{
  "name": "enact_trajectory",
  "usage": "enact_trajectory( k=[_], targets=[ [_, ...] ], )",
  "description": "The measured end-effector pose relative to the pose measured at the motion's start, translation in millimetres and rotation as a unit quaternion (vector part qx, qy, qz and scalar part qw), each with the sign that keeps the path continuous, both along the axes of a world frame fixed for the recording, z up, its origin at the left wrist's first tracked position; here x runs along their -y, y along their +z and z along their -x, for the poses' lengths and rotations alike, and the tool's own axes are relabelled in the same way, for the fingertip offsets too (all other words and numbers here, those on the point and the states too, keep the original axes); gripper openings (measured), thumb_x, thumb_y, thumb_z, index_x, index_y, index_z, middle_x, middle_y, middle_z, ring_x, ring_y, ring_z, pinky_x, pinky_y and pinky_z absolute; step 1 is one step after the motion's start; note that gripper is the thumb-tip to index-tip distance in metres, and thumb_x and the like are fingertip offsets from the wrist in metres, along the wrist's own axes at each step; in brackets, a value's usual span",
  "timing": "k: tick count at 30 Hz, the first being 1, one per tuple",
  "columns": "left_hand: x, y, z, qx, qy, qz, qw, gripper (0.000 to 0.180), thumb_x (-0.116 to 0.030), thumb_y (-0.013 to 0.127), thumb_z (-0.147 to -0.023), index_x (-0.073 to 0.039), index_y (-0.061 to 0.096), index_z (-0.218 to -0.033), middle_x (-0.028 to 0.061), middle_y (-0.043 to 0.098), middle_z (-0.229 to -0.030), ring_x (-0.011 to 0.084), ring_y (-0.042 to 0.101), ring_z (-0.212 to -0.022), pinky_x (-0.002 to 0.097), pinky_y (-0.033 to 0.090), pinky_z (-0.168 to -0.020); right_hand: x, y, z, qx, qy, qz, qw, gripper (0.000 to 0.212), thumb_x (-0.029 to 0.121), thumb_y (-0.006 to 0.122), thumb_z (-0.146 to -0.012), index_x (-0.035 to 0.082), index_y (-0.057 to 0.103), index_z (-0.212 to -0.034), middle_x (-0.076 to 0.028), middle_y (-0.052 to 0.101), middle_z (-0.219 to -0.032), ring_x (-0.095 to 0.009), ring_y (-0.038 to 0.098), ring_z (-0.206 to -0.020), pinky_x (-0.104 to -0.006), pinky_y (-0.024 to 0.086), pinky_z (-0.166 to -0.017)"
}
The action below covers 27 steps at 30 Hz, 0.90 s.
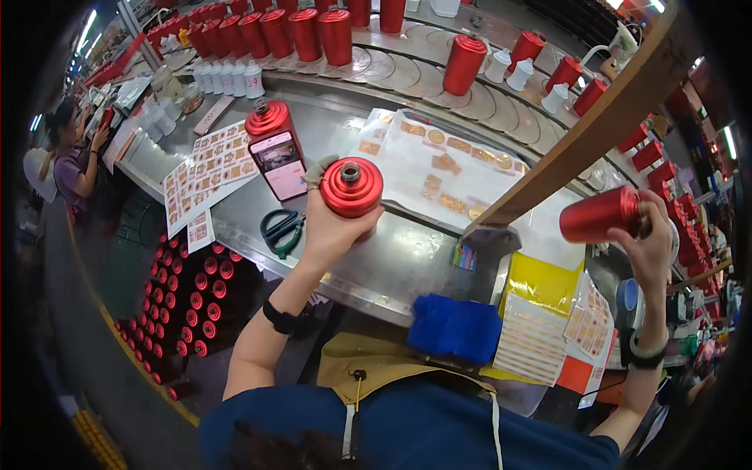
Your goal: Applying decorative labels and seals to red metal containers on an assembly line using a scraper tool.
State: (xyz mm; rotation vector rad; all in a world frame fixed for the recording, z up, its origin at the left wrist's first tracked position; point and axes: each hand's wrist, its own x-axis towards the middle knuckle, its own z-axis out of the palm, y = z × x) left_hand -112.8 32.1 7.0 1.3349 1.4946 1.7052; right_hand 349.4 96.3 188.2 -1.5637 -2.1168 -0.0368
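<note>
Left hand (329, 227) is wrapped round a ribbed red metal canister (352, 188) over the steel table (392, 266); right hand (654, 243) grips another red canister (601, 214) far right, sideways. Reckon that one could clip the wooden beam (580, 141).

Green scissors (282, 229), phone (282, 163), blue cloth (454, 327), sticker sheets (210, 168)

Your left hand (333, 227): raised over bench edge, forearm rising from lower left, black band on wrist, fingers curled shut around red canister (352, 186), top toward camera. Your right hand (652, 244): far out to right, forearm near vertical, band on wrist, fingers gripping 2nd red canister (601, 214), lying sideways.
</note>
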Motion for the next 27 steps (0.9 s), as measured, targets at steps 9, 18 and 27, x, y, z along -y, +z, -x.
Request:
enact_trajectory(
  k=[9, 18, 27],
  targets=[
    [11.4, -26.2, -6.2, -0.006, 0.007, -0.042, 0.999, 0.103, -0.017, 0.097, -0.069, -0.002, 0.033, -0.149, 0.0153, 0.047, -0.143, 0.0241, 0.051, -0.132, 0.0393, 0.041, -0.114, 109.9, 21.2, 90.5, -0.054, 0.14, 0.087, 0.985, 0.055, 0.023, 0.098, -0.058, 0.001, 0.061, -0.092, -0.011, 0.065, -0.124, -0.02, 0.064, -0.094, -0.0303, 0.051, -0.079],
    [71.6, 51.5, -100.5, -0.212, -0.176, -0.157, 0.948, 0.122, -0.035, 0.099, -0.065, -0.005, 0.028, -0.159, 0.0214, 0.052, -0.144, 0.0335, 0.056, -0.133, 0.0428, 0.049, -0.106, 103.0, -11.7, 161.7, -0.124, 0.303, 0.018, 0.945, 0.052, 0.024, 0.096, -0.066, 0.001, 0.06, -0.095, -0.017, 0.066, -0.115, -0.03, 0.069, -0.092, -0.0355, 0.055, -0.078],
    [92.2, 30.6, -129.0, 0.209, -0.416, 0.182, 0.866, 0.081, -0.028, 0.076, -0.093, 0.002, 0.03, -0.153, 0.0165, 0.054, -0.14, 0.0215, 0.057, -0.127, 0.0389, 0.048, -0.108, 127.9, -54.9, 117.6, -0.334, 0.057, 0.191, 0.921, 0.043, 0.017, 0.074, -0.096, 0.003, 0.057, -0.133, -0.014, 0.075, -0.102, -0.007, 0.056, -0.062, -0.0246, 0.045, -0.058]
  ],
)
